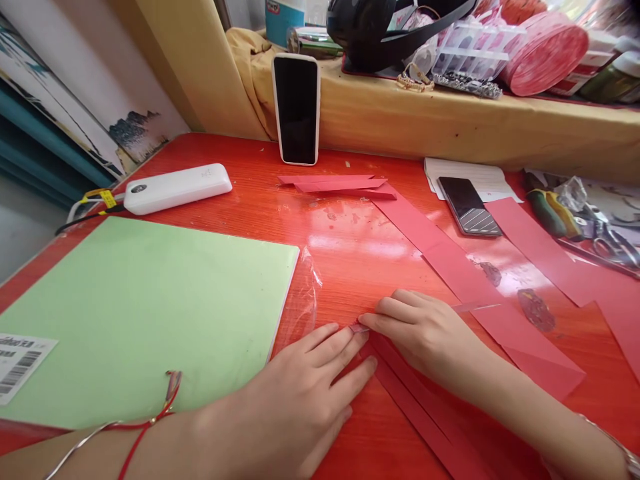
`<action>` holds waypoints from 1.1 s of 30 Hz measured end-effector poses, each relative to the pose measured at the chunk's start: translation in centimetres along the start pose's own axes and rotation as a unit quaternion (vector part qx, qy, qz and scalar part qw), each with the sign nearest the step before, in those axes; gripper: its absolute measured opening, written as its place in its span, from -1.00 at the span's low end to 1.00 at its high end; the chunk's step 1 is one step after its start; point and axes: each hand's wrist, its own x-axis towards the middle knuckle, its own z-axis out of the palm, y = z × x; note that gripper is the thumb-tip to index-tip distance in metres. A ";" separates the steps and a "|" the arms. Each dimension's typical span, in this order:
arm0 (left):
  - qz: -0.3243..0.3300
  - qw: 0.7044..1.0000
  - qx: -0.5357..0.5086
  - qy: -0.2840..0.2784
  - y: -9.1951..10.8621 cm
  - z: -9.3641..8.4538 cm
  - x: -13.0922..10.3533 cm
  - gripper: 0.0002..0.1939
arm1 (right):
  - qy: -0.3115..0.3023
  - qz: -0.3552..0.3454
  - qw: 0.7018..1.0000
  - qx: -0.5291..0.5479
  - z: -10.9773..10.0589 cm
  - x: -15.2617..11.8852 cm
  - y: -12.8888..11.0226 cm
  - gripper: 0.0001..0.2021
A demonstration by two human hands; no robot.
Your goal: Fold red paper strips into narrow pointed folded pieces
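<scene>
Pressing left hand (320,380): fingers loosely spread, palm down, it is holding down the far end of a red paper strip (417,420), right of the green pack (155,300).
Right hand (417,328): fingers bent, it is meeting the left at a small shiny piece (359,327) on that end; whether it is gripping, I cannot tell.
Sticker (43,348): lying on the pack, it is showing a barcode (21,371) and blurred print.
White device (177,189): beyond the pack, is bearing unreadable marks.
Blue container (287,23): well beyond the pack, is showing an illegible logo (273,7).
</scene>
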 end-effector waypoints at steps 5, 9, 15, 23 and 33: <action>0.003 1.000 0.007 -0.001 0.0 0.1 0.0 -0.55 | 0.023 -0.011 1.000 -0.004 0.6 -0.1 0.3 -0.69; -0.004 1.000 0.009 -0.002 0.0 0.3 -0.2 -0.55 | 0.034 -0.011 0.999 -0.008 1.0 -0.3 0.3 -0.64; -0.003 1.000 0.019 0.000 0.0 0.5 -0.3 -0.55 | 0.062 -0.005 0.998 -0.020 1.5 0.4 -0.1 -0.67; -0.009 0.999 0.025 0.045 0.1 1.0 -0.3 -0.55 | 0.072 0.031 0.989 -0.128 0.5 0.2 2.1 -0.62; -0.008 0.995 0.035 0.090 0.2 1.1 0.0 -0.61 | -0.003 -0.016 0.999 -0.034 -1.1 0.7 0.9 -0.77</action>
